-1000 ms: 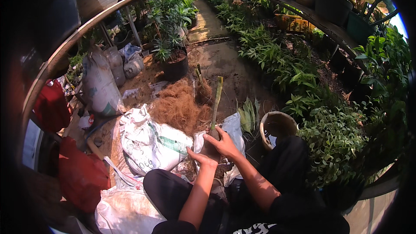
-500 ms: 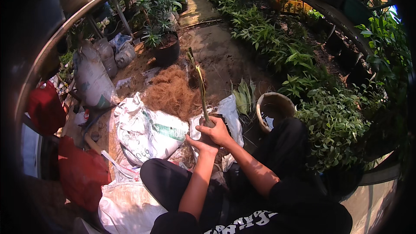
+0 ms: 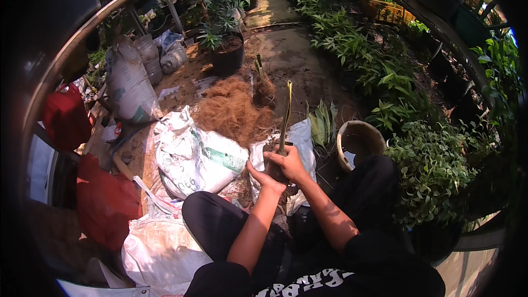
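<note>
My right hand grips the lower end of a thin yellow-green plant stem and holds it upright. My left hand presses against the dark root clump at the stem's base, just below the right hand. Both hands are over a white plastic sheet on the ground in front of my knees. A pile of brown coconut fibre lies just beyond the hands. Another cut plant stump stands at the far side of that pile.
A white filled sack lies left of my hands and another by my left knee. An empty round pot stands to the right. A black potted shrub is ahead, red bags on the left, green plants on the right.
The stem has swung from leaning left to nearly upright, and both hands have stayed at its base. The view has shifted slightly.
</note>
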Available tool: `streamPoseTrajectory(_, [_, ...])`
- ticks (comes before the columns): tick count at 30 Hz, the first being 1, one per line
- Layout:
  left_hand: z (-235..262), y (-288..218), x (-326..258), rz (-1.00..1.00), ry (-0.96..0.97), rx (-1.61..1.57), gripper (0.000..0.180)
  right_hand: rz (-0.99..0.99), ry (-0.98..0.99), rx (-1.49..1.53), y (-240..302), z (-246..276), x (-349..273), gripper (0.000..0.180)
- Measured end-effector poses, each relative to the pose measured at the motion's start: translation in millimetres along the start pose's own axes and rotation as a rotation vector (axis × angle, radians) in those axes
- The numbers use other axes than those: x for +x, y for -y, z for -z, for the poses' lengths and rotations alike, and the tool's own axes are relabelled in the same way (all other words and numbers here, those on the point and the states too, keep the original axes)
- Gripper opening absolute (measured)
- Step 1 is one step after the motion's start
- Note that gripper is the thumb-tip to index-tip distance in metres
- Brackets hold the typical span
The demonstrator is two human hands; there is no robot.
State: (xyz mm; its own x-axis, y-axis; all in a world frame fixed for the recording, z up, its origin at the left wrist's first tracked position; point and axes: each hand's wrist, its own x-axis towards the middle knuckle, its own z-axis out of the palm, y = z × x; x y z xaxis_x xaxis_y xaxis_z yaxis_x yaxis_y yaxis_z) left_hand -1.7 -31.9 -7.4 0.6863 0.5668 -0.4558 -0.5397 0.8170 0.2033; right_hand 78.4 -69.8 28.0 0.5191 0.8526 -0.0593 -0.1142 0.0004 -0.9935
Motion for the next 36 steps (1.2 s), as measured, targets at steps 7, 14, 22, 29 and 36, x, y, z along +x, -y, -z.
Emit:
streamPoseTrajectory(7, [-12, -7, -5, -0.049, -0.021, -0.113, 0.102, 0.035, -0.039, -0.102, 24, 3, 0, 0.041])
streamPoseTrajectory(14, [16, 5, 7, -0.124, 0.043, -0.05, 0.093, -0.052, 0.053, -0.091, -11, -11, -6, 0.048])
streamPoseTrajectory(22, [-7, -5, 0, -0.177, -0.112, -0.165, 0.095, -0.057, -0.05, -0.059, 10, -17, -4, 0.039])
streamPoseTrajectory(29, [9, -1, 11, -0.113, 0.162, -0.152, 0.095, 0.22, -0.054, -0.232, -11, -20, -6, 0.035])
streamPoseTrajectory(36, [15, -7, 13, -0.194, 0.035, -0.107, 0.094, -0.004, -0.069, -0.128, -1, -26, -10, 0.04])
